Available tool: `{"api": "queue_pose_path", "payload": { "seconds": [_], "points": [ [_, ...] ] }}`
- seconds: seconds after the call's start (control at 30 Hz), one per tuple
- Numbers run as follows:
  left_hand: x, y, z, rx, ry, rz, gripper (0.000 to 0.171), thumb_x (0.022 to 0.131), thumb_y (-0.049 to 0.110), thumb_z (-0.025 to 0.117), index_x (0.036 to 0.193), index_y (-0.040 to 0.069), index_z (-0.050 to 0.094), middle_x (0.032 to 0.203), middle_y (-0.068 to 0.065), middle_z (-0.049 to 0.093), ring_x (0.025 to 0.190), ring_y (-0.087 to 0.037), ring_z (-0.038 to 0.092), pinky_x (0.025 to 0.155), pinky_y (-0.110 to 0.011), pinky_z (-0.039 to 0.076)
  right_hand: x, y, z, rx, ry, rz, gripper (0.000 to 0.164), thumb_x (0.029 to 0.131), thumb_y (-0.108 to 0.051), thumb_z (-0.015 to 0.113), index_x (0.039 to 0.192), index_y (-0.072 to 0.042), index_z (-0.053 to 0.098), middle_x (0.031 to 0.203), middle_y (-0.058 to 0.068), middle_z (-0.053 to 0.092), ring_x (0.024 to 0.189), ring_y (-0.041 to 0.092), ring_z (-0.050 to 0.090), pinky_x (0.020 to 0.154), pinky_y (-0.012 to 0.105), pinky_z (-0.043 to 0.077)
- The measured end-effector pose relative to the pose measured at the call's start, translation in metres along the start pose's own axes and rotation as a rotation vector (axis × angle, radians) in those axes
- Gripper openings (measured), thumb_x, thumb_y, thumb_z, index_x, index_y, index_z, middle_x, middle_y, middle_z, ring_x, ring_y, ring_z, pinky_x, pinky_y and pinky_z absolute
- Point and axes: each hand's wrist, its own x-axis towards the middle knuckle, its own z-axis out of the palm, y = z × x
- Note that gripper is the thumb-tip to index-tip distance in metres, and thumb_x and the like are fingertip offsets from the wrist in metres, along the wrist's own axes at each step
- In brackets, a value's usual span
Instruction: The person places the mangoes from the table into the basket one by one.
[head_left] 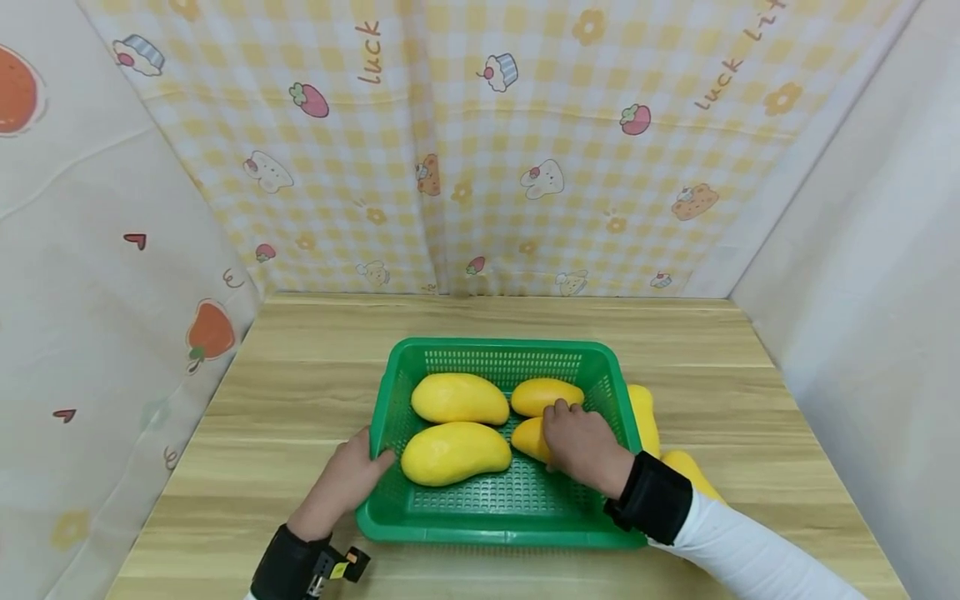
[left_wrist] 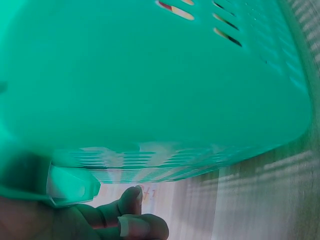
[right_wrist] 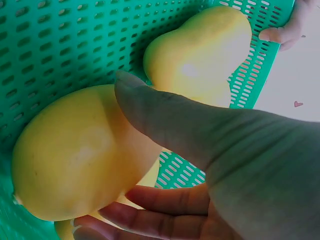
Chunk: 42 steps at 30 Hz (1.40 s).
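Basket on table, two left mangoes inside, two right mangoes inside, outer mangoes right of basket

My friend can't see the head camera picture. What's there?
A person's right hand grips an oval yellow mango inside a rectangular green plastic basket, near three others, while the left hand holds the rim. Two partly hidden yellow fruits lie beside the basket on a light wooden table.

My right hand hides the right end of the small near mango. The green basket covers a bit of the far outside mango, and my right sleeve covers a bit of the near outside mango. That sleeve runs off the near edge of my head view. From up there, the green basket hides most fingers of my left hand.
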Motion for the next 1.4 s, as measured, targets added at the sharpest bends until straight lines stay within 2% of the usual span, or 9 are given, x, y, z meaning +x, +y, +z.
{"api": "queue_pose_path", "payload": {
  "seconds": [0.27, 0.4, 0.5, 0.6, 0.73, 0.83, 0.97, 1.2, 1.4],
  "points": [
    [0.000, -0.001, 0.000, 0.005, 0.005, 0.010, 0.037, 0.094, 0.010, 0.052, 0.126, -0.009, 0.047, 0.091, -0.012, 0.063, 0.069, -0.018, 0.064, 0.056, -0.032, 0.054, -0.003, 0.002, -0.007, 0.049, 0.015, 0.011, 0.055, 0.067, -0.036, 0.086, 0.091, 0.005, 0.058, 0.072, 0.011, 0.043, 0.059, 0.023, 0.047, 0.046, 0.035, 0.047],
    [0.000, -0.001, 0.000, 0.010, 0.006, 0.007, 0.038, 0.094, 0.010, 0.052, 0.126, -0.010, 0.046, 0.090, -0.012, 0.063, 0.069, -0.018, 0.064, 0.056, -0.031, 0.054, -0.008, 0.008, -0.021, 0.100, 0.034, 0.030, 0.053, 0.071, -0.034, 0.084, 0.095, 0.005, 0.058, 0.074, 0.011, 0.046, 0.060, 0.022, 0.047, 0.047, 0.034, 0.046],
    [0.002, -0.001, 0.001, 0.015, 0.006, 0.011, 0.038, 0.094, 0.010, 0.052, 0.125, -0.010, 0.046, 0.090, -0.012, 0.063, 0.069, -0.018, 0.063, 0.056, -0.031, 0.054, -0.012, 0.021, -0.039, 0.149, 0.044, 0.116, 0.057, 0.075, -0.036, 0.081, 0.107, 0.006, 0.059, 0.087, 0.015, 0.055, 0.068, 0.024, 0.055, 0.052, 0.034, 0.049],
    [0.002, -0.002, 0.002, 0.003, 0.002, 0.008, 0.038, 0.093, 0.010, 0.052, 0.125, -0.010, 0.046, 0.090, -0.012, 0.063, 0.069, -0.018, 0.063, 0.056, -0.032, 0.054, -0.022, 0.037, -0.054, 0.187, 0.095, 0.180, 0.062, 0.077, -0.036, 0.079, 0.116, 0.008, 0.057, 0.098, 0.020, 0.059, 0.073, 0.026, 0.060, 0.055, 0.033, 0.051],
    [0.000, -0.004, 0.001, -0.001, 0.002, 0.001, 0.038, 0.093, 0.010, 0.052, 0.125, -0.010, 0.046, 0.090, -0.012, 0.063, 0.068, -0.018, 0.064, 0.055, -0.033, 0.055, -0.034, 0.056, -0.058, 0.213, 0.193, 0.185, 0.060, 0.079, -0.032, 0.078, 0.113, 0.012, 0.057, 0.092, 0.021, 0.060, 0.070, 0.027, 0.060, 0.055, 0.033, 0.051],
    [0.000, -0.005, 0.001, 0.008, 0.003, 0.003, 0.038, 0.093, 0.010, 0.053, 0.125, -0.010, 0.047, 0.089, -0.012, 0.063, 0.067, -0.018, 0.064, 0.055, -0.032, 0.054, -0.040, 0.065, -0.055, 0.247, 0.216, 0.217, 0.057, 0.082, -0.032, 0.076, 0.112, 0.013, 0.058, 0.091, 0.021, 0.060, 0.067, 0.025, 0.059, 0.055, 0.035, 0.051],
    [0.003, -0.003, -0.001, 0.004, -0.002, 0.014, 0.039, 0.094, 0.011, 0.053, 0.125, -0.010, 0.046, 0.090, -0.011, 0.064, 0.067, -0.018, 0.064, 0.054, -0.033, 0.054, -0.053, 0.075, -0.052, 0.312, 0.185, 0.280, 0.057, 0.086, -0.035, 0.070, 0.114, 0.013, 0.057, 0.100, 0.025, 0.060, 0.064, 0.025, 0.059, 0.053, 0.035, 0.050],
    [0.005, -0.001, 0.001, -0.004, -0.012, 0.005, 0.040, 0.093, 0.012, 0.052, 0.126, -0.010, 0.045, 0.089, -0.011, 0.063, 0.066, -0.018, 0.064, 0.054, -0.033, 0.054, -0.082, 0.092, -0.047, 0.459, 0.116, 0.379, 0.060, 0.091, -0.036, 0.063, 0.119, 0.016, 0.052, 0.109, 0.032, 0.058, 0.080, 0.035, 0.062, 0.064, 0.045, 0.052],
    [0.002, 0.000, 0.000, -0.017, -0.006, -0.005, 0.038, 0.092, 0.010, 0.052, 0.124, -0.010, 0.047, 0.087, -0.011, 0.063, 0.065, -0.019, 0.064, 0.053, -0.033, 0.054, -0.102, 0.102, -0.036, 0.496, 0.071, 0.445, 0.070, 0.092, -0.047, 0.058, 0.121, 0.016, 0.050, 0.108, 0.032, 0.057, 0.092, 0.043, 0.058, 0.070, 0.050, 0.050]
  ]
}}
